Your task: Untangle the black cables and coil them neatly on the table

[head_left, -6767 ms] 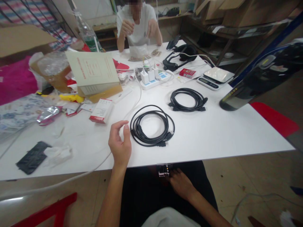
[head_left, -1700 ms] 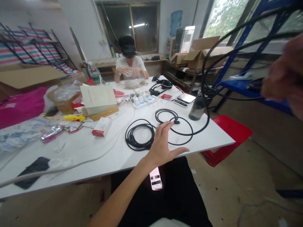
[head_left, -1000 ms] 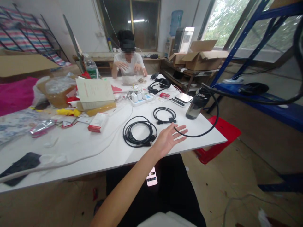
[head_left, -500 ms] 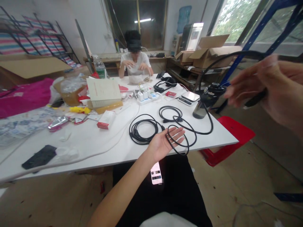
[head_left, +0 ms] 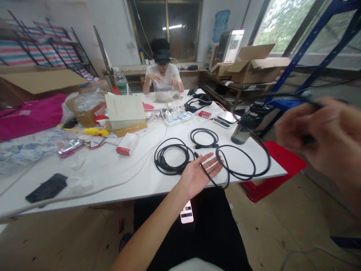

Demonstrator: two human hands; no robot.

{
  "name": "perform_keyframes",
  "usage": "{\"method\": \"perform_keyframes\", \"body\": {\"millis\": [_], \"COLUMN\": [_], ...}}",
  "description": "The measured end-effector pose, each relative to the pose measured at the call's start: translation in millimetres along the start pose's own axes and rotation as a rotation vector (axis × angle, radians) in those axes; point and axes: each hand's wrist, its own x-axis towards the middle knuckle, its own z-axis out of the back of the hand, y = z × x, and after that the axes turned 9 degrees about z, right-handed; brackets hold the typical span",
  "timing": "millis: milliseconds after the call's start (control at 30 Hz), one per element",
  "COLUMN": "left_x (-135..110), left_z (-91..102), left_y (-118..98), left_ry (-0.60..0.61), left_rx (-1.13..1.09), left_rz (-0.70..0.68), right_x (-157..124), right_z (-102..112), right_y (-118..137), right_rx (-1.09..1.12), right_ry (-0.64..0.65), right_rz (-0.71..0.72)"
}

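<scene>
My left hand [head_left: 199,173] is stretched out palm up over the near edge of the white table [head_left: 113,177], fingers spread, with a loose black cable [head_left: 245,165] lying across the palm. That cable hangs in loops past the palm and rises to my right hand [head_left: 327,141], which is blurred, raised close to the camera and pinched on the cable's far end. A larger coiled black cable [head_left: 171,160] lies on the table just left of my left hand. A smaller coiled cable [head_left: 204,137] sits behind it.
A dark water bottle [head_left: 246,123] stands at the table's right edge beside a scale [head_left: 225,118]. A power strip [head_left: 177,115], headset [head_left: 197,101], books [head_left: 125,111] and red boxes [head_left: 127,143] lie further back. Another person [head_left: 163,77] sits at the far end. A phone [head_left: 187,215] rests on my lap.
The cable loops have swung right and widened below my left hand. My right hand has moved lower and to the right, still pinching the cable. The left palm stays open.
</scene>
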Motion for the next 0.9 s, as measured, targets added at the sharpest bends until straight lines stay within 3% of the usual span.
{"method": "perform_keyframes", "body": {"millis": [133, 233, 400, 533, 633, 700, 800, 900], "left_x": [5.2, 2.5, -3.3, -10.2, -25.1, -39.7, -61.4, -73.1], "left_z": [0.8, 1.9, -8.2, -19.6, -27.5, -33.3, -40.3, -34.9], "left_y": [6.6, 7.1, 2.1, -6.0, -17.8, -27.7, -43.1, -59.7], "left_ry": [-0.107, -0.126, -0.090, 0.017, 0.133, 0.142, 0.068, -0.073], "left_rx": [-0.031, -0.013, -0.060, -0.062, 0.037, 0.175, 0.432, 0.646], "left_rz": [0.022, -0.014, -0.128, -0.059, -0.038, -0.094, -0.278, -0.518], "right_x": [-31.8, -61.8, -117.8, -140.7, -131.9, -115.2, -83.4, -55.6], "right_z": [-33.6, -58.0, -97.0, -119.2, -126.1, -128.4, -135.3, -152.2], "right_y": [2.7, -8.2, -30.9, -35.2, -33.8, -32.2, -28.8, -28.2], "right_rx": [0.092, 0.053, -0.096, -0.135, -0.191, -0.273, -0.404, -0.456], "right_ry": [0.379, 0.548, 0.612, 0.522, 0.405, 0.387, 0.422, 0.425], "right_rz": [-0.016, 0.001, 0.107, 0.131, 0.226, 0.371, 0.627, 0.775]}}
